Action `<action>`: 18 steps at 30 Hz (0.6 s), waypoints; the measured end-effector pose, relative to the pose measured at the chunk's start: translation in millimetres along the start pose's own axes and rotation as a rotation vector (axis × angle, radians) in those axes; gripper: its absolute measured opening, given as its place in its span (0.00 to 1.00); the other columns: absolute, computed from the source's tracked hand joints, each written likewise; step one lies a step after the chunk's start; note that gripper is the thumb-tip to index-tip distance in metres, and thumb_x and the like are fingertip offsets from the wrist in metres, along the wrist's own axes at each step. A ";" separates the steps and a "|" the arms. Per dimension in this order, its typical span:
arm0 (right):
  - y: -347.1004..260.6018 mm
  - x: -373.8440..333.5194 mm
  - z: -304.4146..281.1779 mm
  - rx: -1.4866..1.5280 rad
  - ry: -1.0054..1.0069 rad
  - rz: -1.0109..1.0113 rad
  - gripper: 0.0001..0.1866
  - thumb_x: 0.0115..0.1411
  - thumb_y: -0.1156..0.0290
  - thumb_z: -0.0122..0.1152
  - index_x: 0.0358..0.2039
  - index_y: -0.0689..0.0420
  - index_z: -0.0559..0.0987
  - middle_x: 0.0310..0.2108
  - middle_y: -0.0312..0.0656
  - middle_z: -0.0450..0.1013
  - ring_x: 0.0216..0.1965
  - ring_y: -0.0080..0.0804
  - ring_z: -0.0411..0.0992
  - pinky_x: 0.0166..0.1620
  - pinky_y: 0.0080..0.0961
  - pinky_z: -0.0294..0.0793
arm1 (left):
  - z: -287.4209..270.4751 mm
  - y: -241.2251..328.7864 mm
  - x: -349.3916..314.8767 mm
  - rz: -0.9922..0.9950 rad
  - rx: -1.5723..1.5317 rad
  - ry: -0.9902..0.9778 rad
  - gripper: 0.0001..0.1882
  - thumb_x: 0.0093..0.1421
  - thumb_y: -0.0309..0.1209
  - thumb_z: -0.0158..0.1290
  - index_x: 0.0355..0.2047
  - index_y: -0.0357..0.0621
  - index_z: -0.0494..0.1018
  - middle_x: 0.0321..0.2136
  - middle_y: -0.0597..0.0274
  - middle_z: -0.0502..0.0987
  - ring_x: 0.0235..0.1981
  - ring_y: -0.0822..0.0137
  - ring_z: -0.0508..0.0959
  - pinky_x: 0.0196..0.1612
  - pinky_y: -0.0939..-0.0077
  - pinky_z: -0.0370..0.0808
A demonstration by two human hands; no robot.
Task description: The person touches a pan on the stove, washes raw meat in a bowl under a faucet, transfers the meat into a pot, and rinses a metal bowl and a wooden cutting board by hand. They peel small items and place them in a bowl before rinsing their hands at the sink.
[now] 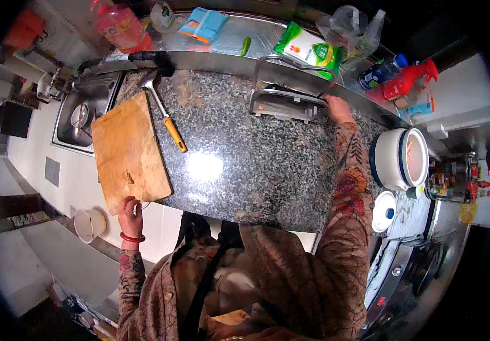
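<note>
My left hand (131,215), with a red bangle at the wrist, is closed at the near edge of a wooden cutting board (130,148). A thin wire loop (145,204) shows beside the fingers; the thumb's exact hold is hard to see. The board slants at the counter's left side and reaches past its edge near the sink. Out at the far right, my right hand (339,109) grips the right end of a metal rack (283,104), which stands against the raised back ledge. A spatula (165,111) with a wood-coloured handle lies just right of the board.
Left is a steel sink (63,128) with a bowl inside. A white pot (390,159), its lid (383,211) and a stove (395,273) are on the right. Along the ledge sit a green pepper (246,46), a green-white packet (308,48) and bottles (384,71).
</note>
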State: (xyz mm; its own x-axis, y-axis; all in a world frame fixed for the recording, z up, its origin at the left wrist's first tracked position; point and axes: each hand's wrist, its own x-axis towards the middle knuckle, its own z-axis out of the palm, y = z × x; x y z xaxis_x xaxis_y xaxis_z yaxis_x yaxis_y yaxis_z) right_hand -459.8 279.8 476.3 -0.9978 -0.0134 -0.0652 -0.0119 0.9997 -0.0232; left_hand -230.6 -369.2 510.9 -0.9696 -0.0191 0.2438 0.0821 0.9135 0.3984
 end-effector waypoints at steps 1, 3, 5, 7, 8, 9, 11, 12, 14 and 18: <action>-3.4 -1.2 -6.3 0.113 0.051 -0.051 0.14 0.46 0.72 0.57 0.36 0.53 0.73 0.34 0.45 0.71 0.38 0.46 0.70 0.39 0.42 0.69 | -0.5 6.2 -1.0 -0.045 -0.035 -0.028 0.05 0.46 0.19 0.53 0.26 0.40 0.71 0.31 0.54 0.72 0.33 0.55 0.73 0.35 0.68 0.71; -10.5 -1.1 -16.1 0.111 0.115 -0.068 0.13 0.45 0.73 0.57 0.34 0.54 0.72 0.34 0.45 0.71 0.38 0.47 0.69 0.38 0.41 0.68 | 3.7 8.6 -5.6 -0.057 -0.044 -0.023 0.05 0.46 0.19 0.53 0.26 0.40 0.71 0.31 0.55 0.72 0.33 0.56 0.73 0.35 0.68 0.71; -13.1 -6.8 -33.1 0.097 0.198 -0.094 0.13 0.43 0.75 0.58 0.32 0.56 0.71 0.33 0.45 0.70 0.38 0.47 0.68 0.39 0.40 0.68 | 11.4 12.7 -5.6 -0.050 -0.068 -0.008 0.05 0.46 0.19 0.53 0.26 0.40 0.71 0.31 0.55 0.72 0.33 0.56 0.73 0.35 0.69 0.71; -15.2 -14.0 -50.1 0.090 0.294 -0.143 0.13 0.42 0.76 0.58 0.31 0.57 0.70 0.33 0.46 0.70 0.38 0.47 0.67 0.39 0.39 0.66 | 18.2 16.0 -4.7 -0.056 -0.071 -0.023 0.05 0.46 0.18 0.53 0.25 0.38 0.71 0.31 0.55 0.72 0.32 0.57 0.73 0.34 0.70 0.70; -14.2 -17.4 -57.9 0.081 0.311 -0.153 0.13 0.42 0.76 0.58 0.31 0.57 0.70 0.32 0.46 0.69 0.38 0.47 0.67 0.39 0.39 0.66 | 21.1 18.0 -4.2 -0.062 -0.072 -0.030 0.05 0.46 0.18 0.52 0.25 0.37 0.71 0.31 0.55 0.72 0.32 0.57 0.74 0.33 0.71 0.70; -12.4 -20.9 -65.5 0.072 0.329 -0.165 0.14 0.41 0.77 0.58 0.32 0.57 0.70 0.32 0.46 0.69 0.39 0.46 0.67 0.40 0.38 0.65 | 22.9 20.5 -1.8 0.006 -0.051 -0.012 0.04 0.46 0.19 0.53 0.25 0.37 0.71 0.30 0.55 0.72 0.32 0.57 0.74 0.34 0.70 0.70; -5.2 -28.4 -72.8 0.059 0.402 -0.222 0.16 0.40 0.78 0.57 0.34 0.58 0.70 0.33 0.47 0.69 0.39 0.45 0.67 0.41 0.37 0.65 | 27.5 23.9 0.5 0.039 -0.055 -0.019 0.04 0.46 0.19 0.53 0.25 0.37 0.71 0.30 0.54 0.72 0.32 0.56 0.74 0.34 0.69 0.71; 1.2 -33.0 -76.4 0.029 0.438 -0.241 0.16 0.41 0.78 0.57 0.35 0.58 0.70 0.34 0.47 0.69 0.39 0.45 0.67 0.41 0.37 0.65 | 30.3 24.5 0.5 0.052 -0.059 -0.020 0.04 0.46 0.20 0.53 0.25 0.37 0.71 0.30 0.54 0.72 0.32 0.56 0.74 0.34 0.69 0.71; 13.6 -44.6 -82.8 -0.010 0.511 -0.286 0.18 0.41 0.79 0.57 0.37 0.58 0.71 0.35 0.47 0.69 0.39 0.44 0.67 0.41 0.36 0.65 | 29.5 25.3 1.2 0.059 -0.069 -0.036 0.05 0.46 0.21 0.54 0.25 0.38 0.71 0.29 0.54 0.73 0.32 0.54 0.73 0.34 0.67 0.71; 30.1 -83.3 -99.3 0.081 0.571 -0.141 0.20 0.42 0.82 0.55 0.40 0.58 0.73 0.38 0.46 0.70 0.41 0.43 0.68 0.45 0.33 0.66 | 18.5 8.1 -4.0 0.091 -0.037 0.004 0.05 0.44 0.21 0.55 0.25 0.40 0.71 0.28 0.53 0.73 0.30 0.53 0.73 0.32 0.66 0.71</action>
State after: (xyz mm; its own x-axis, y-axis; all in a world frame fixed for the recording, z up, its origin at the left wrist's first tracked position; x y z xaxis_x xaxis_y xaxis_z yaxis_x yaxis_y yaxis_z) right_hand -383.5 313.3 580.2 -0.8644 -0.1097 0.4907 -0.1646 0.9839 -0.0701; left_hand -230.3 -354.3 496.8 -0.9568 0.0620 0.2839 0.1789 0.8957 0.4071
